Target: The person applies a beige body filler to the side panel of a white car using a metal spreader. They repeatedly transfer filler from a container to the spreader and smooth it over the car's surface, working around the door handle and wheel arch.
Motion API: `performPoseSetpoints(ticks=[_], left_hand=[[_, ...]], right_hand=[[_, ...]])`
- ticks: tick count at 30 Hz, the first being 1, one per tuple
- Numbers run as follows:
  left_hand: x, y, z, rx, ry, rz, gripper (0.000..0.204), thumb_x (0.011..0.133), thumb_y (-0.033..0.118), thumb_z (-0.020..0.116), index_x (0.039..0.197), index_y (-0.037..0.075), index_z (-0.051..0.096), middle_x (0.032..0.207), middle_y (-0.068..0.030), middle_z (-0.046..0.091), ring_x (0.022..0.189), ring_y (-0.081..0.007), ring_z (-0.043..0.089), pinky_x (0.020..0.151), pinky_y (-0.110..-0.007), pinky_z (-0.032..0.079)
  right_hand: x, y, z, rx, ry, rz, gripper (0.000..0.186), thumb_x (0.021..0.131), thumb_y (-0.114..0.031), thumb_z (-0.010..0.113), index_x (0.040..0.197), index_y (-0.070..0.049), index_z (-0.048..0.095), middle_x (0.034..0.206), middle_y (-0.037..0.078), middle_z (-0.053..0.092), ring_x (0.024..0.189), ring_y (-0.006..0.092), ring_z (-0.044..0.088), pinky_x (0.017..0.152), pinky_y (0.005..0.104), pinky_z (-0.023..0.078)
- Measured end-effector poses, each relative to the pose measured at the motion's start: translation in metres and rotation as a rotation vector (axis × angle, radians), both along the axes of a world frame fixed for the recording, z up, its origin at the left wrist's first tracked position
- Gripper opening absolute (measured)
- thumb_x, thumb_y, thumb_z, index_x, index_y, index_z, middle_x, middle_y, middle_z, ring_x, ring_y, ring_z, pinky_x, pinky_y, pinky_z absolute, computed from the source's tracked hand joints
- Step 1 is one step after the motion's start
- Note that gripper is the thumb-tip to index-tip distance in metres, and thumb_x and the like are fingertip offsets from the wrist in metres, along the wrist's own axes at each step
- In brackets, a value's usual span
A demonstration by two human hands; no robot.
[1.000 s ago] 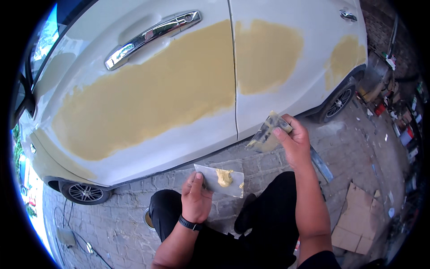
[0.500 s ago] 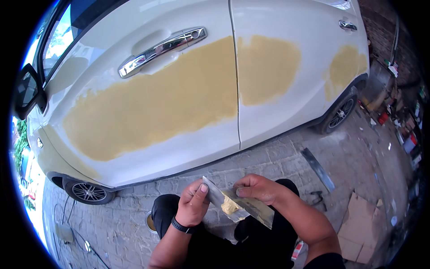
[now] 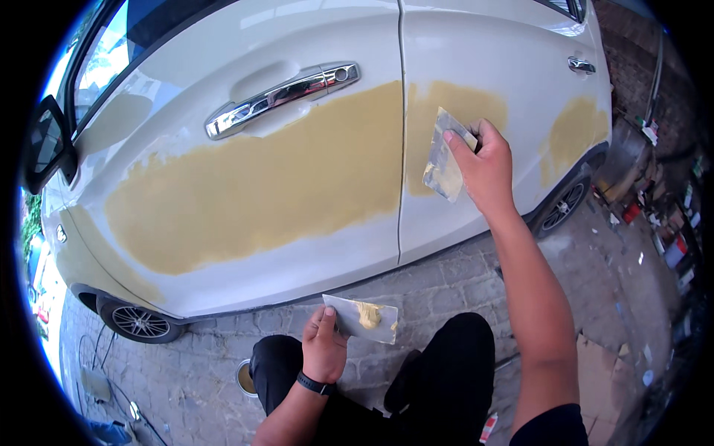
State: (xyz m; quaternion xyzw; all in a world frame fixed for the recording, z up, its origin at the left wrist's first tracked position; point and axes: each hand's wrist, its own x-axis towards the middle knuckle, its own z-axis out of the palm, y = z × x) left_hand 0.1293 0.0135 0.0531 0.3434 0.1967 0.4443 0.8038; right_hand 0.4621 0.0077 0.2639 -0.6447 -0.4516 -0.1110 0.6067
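Observation:
My left hand, with a dark band on its wrist, grips the edge of a flat metal plate low over the paving. A lump of yellowish body filler sits on that plate. Raised at the car's rear door, my right hand holds a thin metal putty spreader, thumb on its near face. The spreader is in front of a tan filler patch; I cannot tell whether it touches. On the white front door, a large tan filler patch lies below the chrome handle.
An open tin stands on the brick paving left of my knees. Flattened cardboard lies at the right, and a cable trails at the lower left. Clutter lines the right side beyond the rear wheel.
My right hand has moved up and away from the plate, bringing the spreader to the rear door. My left hand has turned the plate, filler still on it. The view has shifted slightly.

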Motion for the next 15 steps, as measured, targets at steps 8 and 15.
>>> performPoseSetpoints(ticks=[8, 15], left_hand=[[0.005, -0.005, 0.004, 0.005, 0.042, -0.012, 0.025, 0.115, 0.021, 0.054, 0.124, 0.003, 0.069, 0.122, -0.0054, 0.073, 0.115, -0.0187, 0.069, 0.104, -0.039, 0.053], [-0.004, -0.002, 0.012, 0.005, -0.015, 0.031, 0.025, 0.116, 0.021, 0.053, 0.124, 0.002, 0.068, 0.122, -0.0055, 0.073, 0.115, -0.0184, 0.069, 0.103, -0.039, 0.053]], right_hand=[[-0.004, 0.027, 0.011, -0.043, -0.057, -0.055, 0.026, 0.096, -0.019, 0.080, 0.094, 0.002, 0.064, 0.077, 0.006, 0.065, 0.069, 0.0129, 0.054, 0.067, 0.0328, 0.049], [-0.025, -0.005, -0.041, 0.100, 0.385, 0.400, 0.019, 0.100, -0.013, 0.079, 0.104, 0.001, 0.067, 0.097, 0.002, 0.070, 0.083, 0.0072, 0.060, 0.074, 0.0271, 0.050]])
